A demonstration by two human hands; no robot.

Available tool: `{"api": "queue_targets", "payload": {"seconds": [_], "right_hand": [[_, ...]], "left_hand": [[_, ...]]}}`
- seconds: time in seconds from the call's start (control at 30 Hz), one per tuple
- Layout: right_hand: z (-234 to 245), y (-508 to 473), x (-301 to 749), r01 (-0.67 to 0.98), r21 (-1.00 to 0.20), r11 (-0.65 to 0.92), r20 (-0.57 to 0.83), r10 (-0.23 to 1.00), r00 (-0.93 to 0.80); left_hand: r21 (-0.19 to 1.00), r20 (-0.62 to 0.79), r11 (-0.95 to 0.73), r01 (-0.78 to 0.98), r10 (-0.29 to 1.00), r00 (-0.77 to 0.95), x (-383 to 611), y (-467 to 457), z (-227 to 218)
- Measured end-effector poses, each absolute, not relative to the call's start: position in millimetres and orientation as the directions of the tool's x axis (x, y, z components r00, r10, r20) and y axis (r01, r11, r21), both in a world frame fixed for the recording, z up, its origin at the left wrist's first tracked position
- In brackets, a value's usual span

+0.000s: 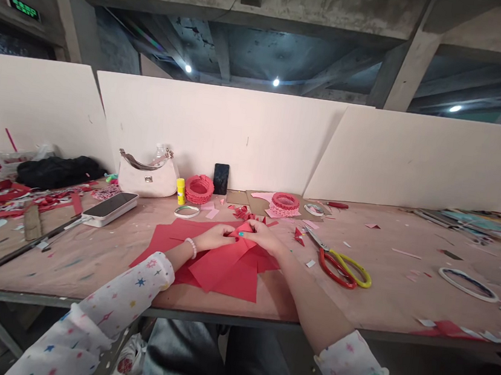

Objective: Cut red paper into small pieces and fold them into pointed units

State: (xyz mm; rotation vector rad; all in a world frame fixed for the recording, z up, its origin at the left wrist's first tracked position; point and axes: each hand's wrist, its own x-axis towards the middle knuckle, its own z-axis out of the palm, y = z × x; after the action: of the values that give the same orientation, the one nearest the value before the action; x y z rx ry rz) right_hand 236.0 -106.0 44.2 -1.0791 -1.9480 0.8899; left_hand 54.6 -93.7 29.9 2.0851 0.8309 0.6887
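One left hand, one right hand, closed on red paper, long axis away and rightward

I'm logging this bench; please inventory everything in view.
folded sheet: one, red, front centre
loose sheets: several, red, beneath
scissors: one, red and yellow, right
glue stick: one, yellow, back left
handbag: one, whitish, back left
coiled rings: two, reddish, back
phone: one, black, upright at back
pale rings: three, whitish, left, back, right
handled tool: one, red, back right
boxy device: one, white, left
bundle: one, black, far left
flat stack: one, multicoloured, far right
scraps: many, mostly red, scattered
tabletop: one, brownish, underneath
boards: three, white, behind
sign: one, green, upper left
lights: three, white, above
jeans: pair, blue, below
sleeves: two, white, foreground
left hand: one, pale bracelet, on folded sheet
right hand: one, bare, on folded sheet
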Motion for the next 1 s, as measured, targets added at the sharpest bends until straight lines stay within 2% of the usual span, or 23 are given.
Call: {"api": "queue_targets", "payload": {"seconds": [0.1,0.3,0.67,0.83,1.0], "right_hand": [[41,-104,237,0.408,-0.819,0.403,0.24,0.887,-0.394],[42,-105,238,0.389,-0.833,0.393,0.22,0.881,-0.419],[37,-101,238,0.429,-0.83,0.357,0.16,0.889,-0.43],[35,-98,239,0.391,-0.837,0.383,0.208,0.883,-0.421],[33,-95,239,0.359,-0.841,0.405,0.251,0.88,-0.404]], "left_hand": [[0.824,0.21,-0.507,0.254,0.689,0.693,54,-96,32],[0.865,0.193,-0.461,0.196,0.668,0.719,54,-103,40],[0.798,0.259,-0.546,0.253,0.692,0.674,54,-95,31],[0.756,0.273,-0.572,0.318,0.717,0.641,55,-91,28],[0.78,0.279,-0.553,0.294,0.727,0.627,55,-89,26]]}}
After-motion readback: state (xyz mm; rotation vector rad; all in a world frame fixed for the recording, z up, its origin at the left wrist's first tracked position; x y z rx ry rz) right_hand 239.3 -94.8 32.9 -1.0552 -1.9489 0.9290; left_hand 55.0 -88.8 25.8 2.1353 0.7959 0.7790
